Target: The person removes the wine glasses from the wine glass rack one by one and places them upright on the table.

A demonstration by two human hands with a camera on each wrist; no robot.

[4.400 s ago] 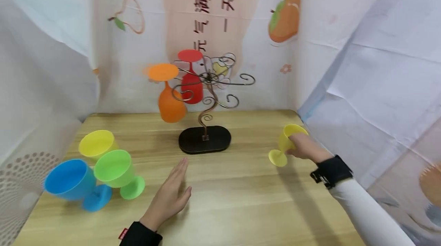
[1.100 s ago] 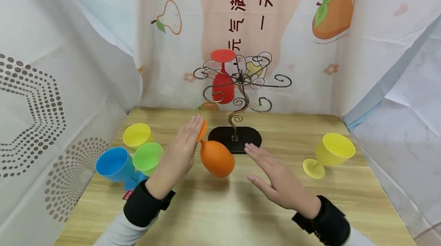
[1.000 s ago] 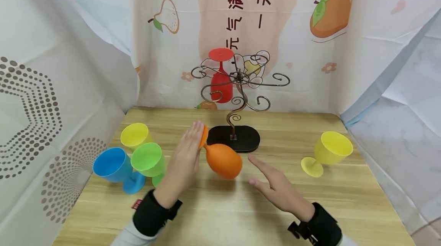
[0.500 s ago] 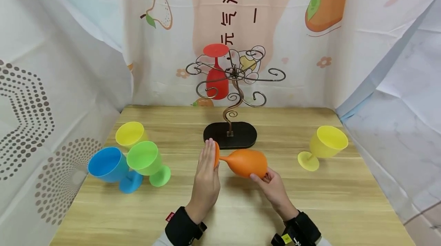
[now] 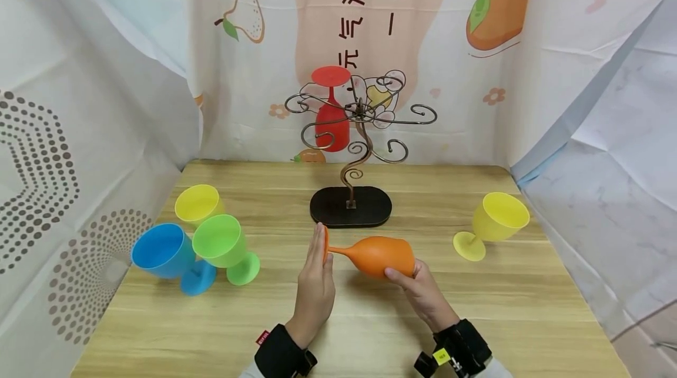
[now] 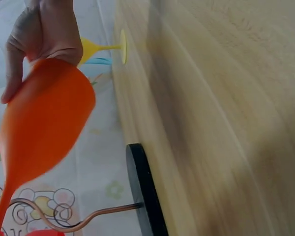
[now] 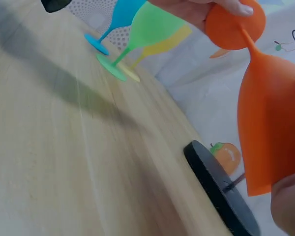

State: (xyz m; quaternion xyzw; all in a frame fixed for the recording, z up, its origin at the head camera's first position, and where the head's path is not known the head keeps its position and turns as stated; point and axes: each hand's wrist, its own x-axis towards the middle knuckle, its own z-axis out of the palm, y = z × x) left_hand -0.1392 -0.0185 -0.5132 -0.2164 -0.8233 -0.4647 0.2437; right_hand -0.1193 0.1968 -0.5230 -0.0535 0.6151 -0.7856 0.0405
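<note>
An orange goblet (image 5: pixel 376 253) lies sideways in the air above the front middle of the table, its foot to the left. My left hand (image 5: pixel 316 295) pinches the foot, fingers extended along its outer face; the right wrist view shows the thumb on the stem side of the orange foot (image 7: pixel 223 29). At the bowl's mouth end, my right hand (image 5: pixel 423 295) grips the rim, with the thumb on the near outside. The left wrist view has the orange bowl (image 6: pixel 49 118) under the right hand (image 6: pixel 51 34); its fingers are partly hidden there.
Behind the hands stands a curled metal rack (image 5: pixel 353 175) on a black base (image 5: pixel 338 213), with a red goblet (image 5: pixel 332 128) hanging upside down. Blue (image 5: pixel 163 251), green (image 5: pixel 219 241) and yellow (image 5: pixel 198 204) goblets stand left. Another yellow goblet (image 5: pixel 499 219) stands right.
The orange goblet has left the rack and come forward in the left hand, turning sideways. The right hand has let go of the right yellow goblet and taken hold of the orange bowl.
</note>
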